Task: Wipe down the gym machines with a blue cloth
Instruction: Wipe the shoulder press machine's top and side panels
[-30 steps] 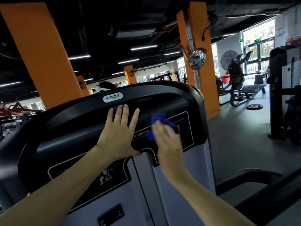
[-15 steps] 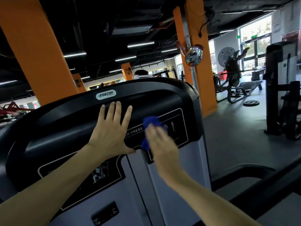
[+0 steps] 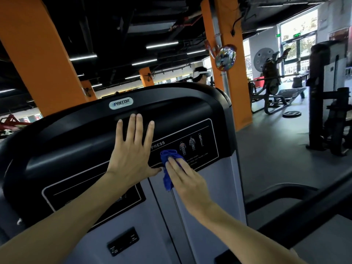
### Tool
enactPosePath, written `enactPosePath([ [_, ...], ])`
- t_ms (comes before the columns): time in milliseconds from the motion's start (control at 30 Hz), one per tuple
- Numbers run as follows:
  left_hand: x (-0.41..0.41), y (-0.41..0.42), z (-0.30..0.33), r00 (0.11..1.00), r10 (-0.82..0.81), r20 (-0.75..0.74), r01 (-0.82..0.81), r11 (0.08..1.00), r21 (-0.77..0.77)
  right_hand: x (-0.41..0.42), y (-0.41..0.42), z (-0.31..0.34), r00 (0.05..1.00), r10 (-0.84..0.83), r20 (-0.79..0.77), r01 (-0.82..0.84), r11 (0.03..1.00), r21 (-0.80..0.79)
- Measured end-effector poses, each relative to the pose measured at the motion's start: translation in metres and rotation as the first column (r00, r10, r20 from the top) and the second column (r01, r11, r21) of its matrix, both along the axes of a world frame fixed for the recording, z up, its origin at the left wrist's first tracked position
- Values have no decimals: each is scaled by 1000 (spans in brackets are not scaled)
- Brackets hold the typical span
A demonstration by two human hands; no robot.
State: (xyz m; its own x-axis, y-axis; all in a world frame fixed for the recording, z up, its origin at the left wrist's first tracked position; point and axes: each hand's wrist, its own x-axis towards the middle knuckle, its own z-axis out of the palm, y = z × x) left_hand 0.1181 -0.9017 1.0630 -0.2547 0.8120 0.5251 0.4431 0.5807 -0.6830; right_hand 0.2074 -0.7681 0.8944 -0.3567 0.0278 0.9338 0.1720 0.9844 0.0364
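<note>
Left hand [image 3: 131, 157] flat on the black shroud of the gym machine [image 3: 190, 111], fingers straight and spread, below the Precor badge [image 3: 120, 103]. Right hand [image 3: 187, 181] just beside it, straight fingers pressing the bunched blue cloth [image 3: 167, 168] against the instruction label [image 3: 198, 145], lower left corner.

Gym: Precor machine [image 3: 122, 134], weight plate [image 3: 291, 113].
</note>
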Motion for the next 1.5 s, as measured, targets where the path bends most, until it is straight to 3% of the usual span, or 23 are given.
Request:
enactPosePath([
  [33, 0, 0, 0, 1000, -4, -2, 4, 1000, 2, 7, 13, 1, 1000, -3, 26, 2, 998, 55],
  [67, -1, 0, 0, 1000, -5, -3, 5, 1000, 4, 14, 33, 3, 1000, -24, 8, 24, 1000, 7],
  [100, -1, 0, -1, 1000, -2, -6, 2, 1000, 7, 22, 52, 9, 998, -59, -36, 54, 989, -136],
  [167, 0, 2, -1, 1000, 7, -4, -7, 1000, 11, 35, 86, 21, 977, -179, -119, 103, 876, -471],
  [200, 1, 3, -2, 1000, 10, 2, -10, 1000, 13, 37, 90, 23, 964, -245, -101, 152, 823, -548],
  [333, 2, 5, -4, 1000, -1, 2, 1, 999, 34, 26, 68, 5, 968, -244, -57, 159, 775, -612],
  [400, 2, 6, -4, 1000, 5, 9, -5, 999, 32, 28, 65, 11, 976, -212, -45, 146, 794, -591],
  [500, 1, 7, -5, 1000, -3, 11, 2, 999, 55, 32, 86, 72, 974, -223, -31, 182, 861, -474],
  [633, 0, 6, -5, 1000, -23, 15, 22, 998, 62, 41, 110, 118, 975, -207, 77, 220, 917, -334],
  [767, 0, 6, -5, 999, -42, 22, 40, 996, 75, 51, 109, 45, 957, -257, 136, 287, 910, -300],
  [833, 0, 6, -5, 998, -53, 25, 51, 996, 79, 54, 98, 3, 942, -233, 241, 298, 911, -286],
  [933, 1, 5, -7, 999, -46, 25, 44, 996, 77, 61, 96, -14, 915, -191, 356, 288, 927, -242],
  [1200, -5, 5, -7, 992, -123, 37, 119, 988, 101, 80, 125, 23, 945, 22, 326, 50, 976, -211],
  [1367, -5, 7, -7, 994, -100, 34, 97, 991, 96, 57, 128, 132, 997, 33, 66, -21, 984, -174],
  [1433, -6, 6, -7, 996, -89, 28, 86, 992, 96, 53, 130, 131, 998, 21, 52, -14, 991, -135],
  [1500, -6, 6, -8, 996, -82, 27, 79, 992, 100, 56, 126, 90, 997, 0, 71, 10, 991, -135],
])
